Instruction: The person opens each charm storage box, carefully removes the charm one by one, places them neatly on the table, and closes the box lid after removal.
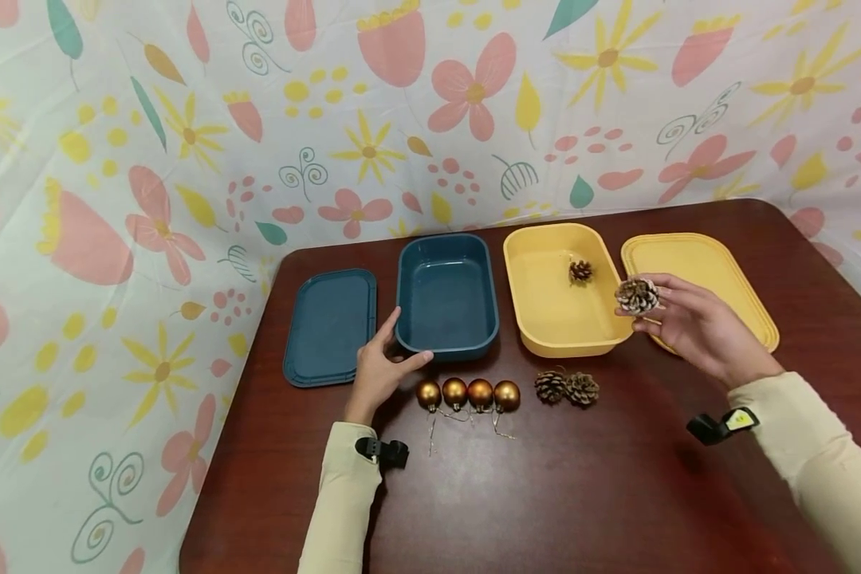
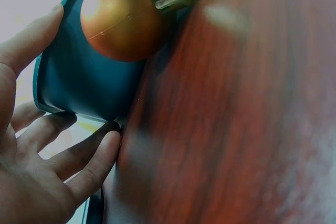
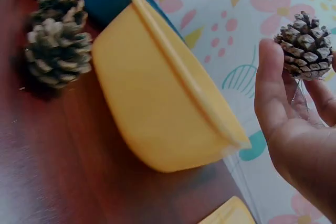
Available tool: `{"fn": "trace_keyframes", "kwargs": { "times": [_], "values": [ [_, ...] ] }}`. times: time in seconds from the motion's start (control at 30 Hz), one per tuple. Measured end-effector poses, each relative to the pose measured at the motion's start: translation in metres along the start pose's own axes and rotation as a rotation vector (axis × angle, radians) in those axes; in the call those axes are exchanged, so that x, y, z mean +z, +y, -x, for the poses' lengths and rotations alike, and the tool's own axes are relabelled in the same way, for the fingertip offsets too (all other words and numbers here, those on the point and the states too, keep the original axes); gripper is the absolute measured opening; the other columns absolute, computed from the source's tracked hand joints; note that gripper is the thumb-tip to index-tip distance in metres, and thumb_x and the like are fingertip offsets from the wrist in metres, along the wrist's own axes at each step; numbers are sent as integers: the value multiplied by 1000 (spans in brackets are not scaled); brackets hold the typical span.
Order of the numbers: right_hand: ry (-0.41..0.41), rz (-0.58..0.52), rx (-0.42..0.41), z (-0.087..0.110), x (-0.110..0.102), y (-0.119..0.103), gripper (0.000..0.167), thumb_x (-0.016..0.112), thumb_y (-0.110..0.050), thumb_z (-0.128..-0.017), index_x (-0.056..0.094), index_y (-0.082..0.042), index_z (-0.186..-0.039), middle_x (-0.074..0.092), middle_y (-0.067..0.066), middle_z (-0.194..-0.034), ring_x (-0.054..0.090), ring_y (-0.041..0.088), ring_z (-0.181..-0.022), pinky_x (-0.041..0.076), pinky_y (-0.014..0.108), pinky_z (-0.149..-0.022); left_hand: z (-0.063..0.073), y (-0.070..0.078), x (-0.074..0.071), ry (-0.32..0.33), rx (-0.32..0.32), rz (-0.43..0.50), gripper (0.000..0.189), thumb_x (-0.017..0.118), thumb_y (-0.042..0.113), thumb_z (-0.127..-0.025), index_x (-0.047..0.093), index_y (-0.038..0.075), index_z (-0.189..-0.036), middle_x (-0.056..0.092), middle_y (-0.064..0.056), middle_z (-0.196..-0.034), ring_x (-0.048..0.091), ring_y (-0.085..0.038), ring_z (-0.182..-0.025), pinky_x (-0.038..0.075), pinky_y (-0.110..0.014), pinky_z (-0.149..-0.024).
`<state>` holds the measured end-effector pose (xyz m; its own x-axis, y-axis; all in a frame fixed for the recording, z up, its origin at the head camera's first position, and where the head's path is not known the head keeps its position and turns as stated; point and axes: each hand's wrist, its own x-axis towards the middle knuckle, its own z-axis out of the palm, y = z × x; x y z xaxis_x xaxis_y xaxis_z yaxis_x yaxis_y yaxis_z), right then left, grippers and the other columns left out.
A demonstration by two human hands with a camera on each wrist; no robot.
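Observation:
In the head view my right hand [image 1: 699, 327] holds a pine cone [image 1: 637, 296] between thumb and fingers, above the right rim of the yellow container [image 1: 556, 348]. The right wrist view shows that pine cone [image 3: 304, 48] with a thin thread hanging under it. Another pine cone [image 1: 580, 271] lies inside the yellow container. My left hand [image 1: 379, 373] rests against the near left corner of the blue container [image 1: 466, 353], thumb by its front rim and fingers along its side. In the left wrist view these fingers [image 2: 86, 177] are extended against the blue wall.
Two pine cones [image 1: 583, 389] sit before the yellow container. Several gold and copper ball ornaments [image 1: 455, 393] with strings lie in a row before the blue container. A blue lid [image 1: 332, 327] lies at left, a yellow lid [image 1: 696, 263] at right. A patterned cloth [image 1: 316, 104] hangs behind the table.

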<state>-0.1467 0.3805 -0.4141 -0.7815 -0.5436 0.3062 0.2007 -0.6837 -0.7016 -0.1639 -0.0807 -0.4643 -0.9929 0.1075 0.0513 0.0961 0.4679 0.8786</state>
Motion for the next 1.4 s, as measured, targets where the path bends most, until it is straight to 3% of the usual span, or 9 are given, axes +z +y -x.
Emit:
{"fn": "trace_keyframes", "kwargs": {
  "times": [0.23, 0.5, 0.7, 0.93, 1.03, 1.23, 1.4],
  "values": [
    [1, 34, -5, 19, 5, 10, 54, 5, 0, -108, 39, 8, -148, 59, 20, -140, 64, 35, -123, 54, 36, -103, 1, -1, -1, -3, 10, 2, 93, 86, 39, -80, 35, 34, -157, 40, -4, -161, 51, -27, -141, 56, -48, -99],
    [55, 284, 6, 32, 13, 19, 51, 17, 13, -104, 36, 7, -151, 61, 12, -138, 69, 24, -116, 57, 30, -95, 1, -2, -2, 0, 13, 7, 94, 86, 38, -80, 34, 33, -158, 42, -5, -160, 52, -26, -140, 55, -48, -100],
    [185, 581, 71, 43, 16, 25, 46, 31, 14, -102, 42, 6, -146, 57, 3, -135, 69, 11, -105, 59, 26, -82, 1, -2, -1, -2, 17, 5, 94, 86, 38, -79, 34, 32, -158, 43, -7, -159, 53, -26, -139, 55, -48, -100],
    [369, 1037, 217, 51, 19, 29, 33, 55, -1, -101, 54, 2, -134, 66, -7, -100, 67, 21, -76, 58, 30, -68, 1, -1, -1, 2, 10, 5, 94, 86, 38, -79, 34, 35, -157, 45, -7, -158, 54, -25, -139, 56, -47, -100],
    [369, 1201, 251, 51, 20, 32, 32, 60, -7, -100, 57, -1, -132, 66, -10, -97, 67, 22, -74, 58, 31, -66, 2, -1, -1, -1, -1, 8, 94, 86, 38, -79, 34, 35, -157, 45, -6, -158, 54, -24, -139, 55, -47, -100],
    [357, 1343, 258, 48, 19, 42, 31, 67, -13, -97, 61, -7, -126, 70, -6, -93, 67, 19, -67, 56, 32, -56, 1, 0, -1, -3, -1, 7, 94, 86, 39, -79, 34, 35, -157, 46, -8, -157, 54, -25, -138, 55, -48, -100],
    [368, 1554, 168, 48, 16, 53, 28, 76, -13, -89, 67, -15, -115, 71, -3, -89, 63, 3, -69, 52, 23, -58, 0, 0, -1, -7, 7, 10, 93, 86, 40, -79, 34, 40, -156, 46, -10, -157, 55, -25, -137, 55, -48, -100]
  ]
}}
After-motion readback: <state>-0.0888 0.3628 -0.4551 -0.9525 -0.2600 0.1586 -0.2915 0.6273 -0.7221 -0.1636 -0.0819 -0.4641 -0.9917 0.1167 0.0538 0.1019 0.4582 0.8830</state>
